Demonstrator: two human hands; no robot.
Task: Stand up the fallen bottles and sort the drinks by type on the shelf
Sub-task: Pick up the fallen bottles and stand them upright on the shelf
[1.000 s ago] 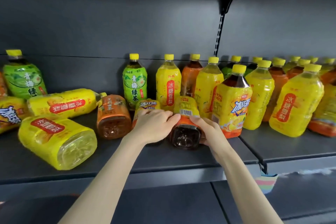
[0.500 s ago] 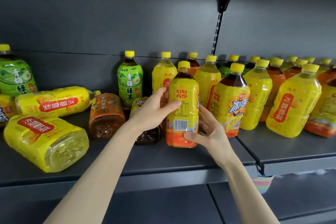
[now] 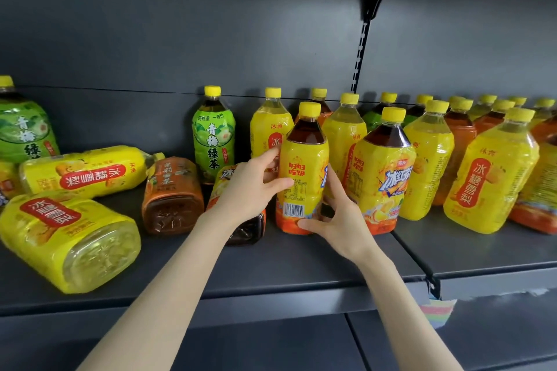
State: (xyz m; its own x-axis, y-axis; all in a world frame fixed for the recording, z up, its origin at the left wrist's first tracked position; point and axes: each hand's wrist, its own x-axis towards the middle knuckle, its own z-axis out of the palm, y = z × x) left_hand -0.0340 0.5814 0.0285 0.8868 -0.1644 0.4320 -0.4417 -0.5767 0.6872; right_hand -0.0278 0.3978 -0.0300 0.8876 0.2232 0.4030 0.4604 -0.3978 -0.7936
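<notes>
I hold 1 tea bottle (image 3: 303,178) upright near the shelf (image 3: 271,280) front. My left hand (image 3: 250,190) wraps its 9 o'clock side. My right hand (image 3: 334,220) cups its 3 o'clock side and base.

Step in hand: seating it beside its twin (image 3: 384,178) at 3 o'clock.

Next, in my judgement: release it, then raise the fallen tea (image 3: 245,230) at 9 o'clock.

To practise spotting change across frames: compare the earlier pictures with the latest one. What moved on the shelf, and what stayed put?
The iced tea bottle, lying base-forward a second ago, has been tipped upright and now stands beside a matching upright bottle. The left hand and right hand still hold it. The other fallen bottles to its left stayed lying down.
</notes>
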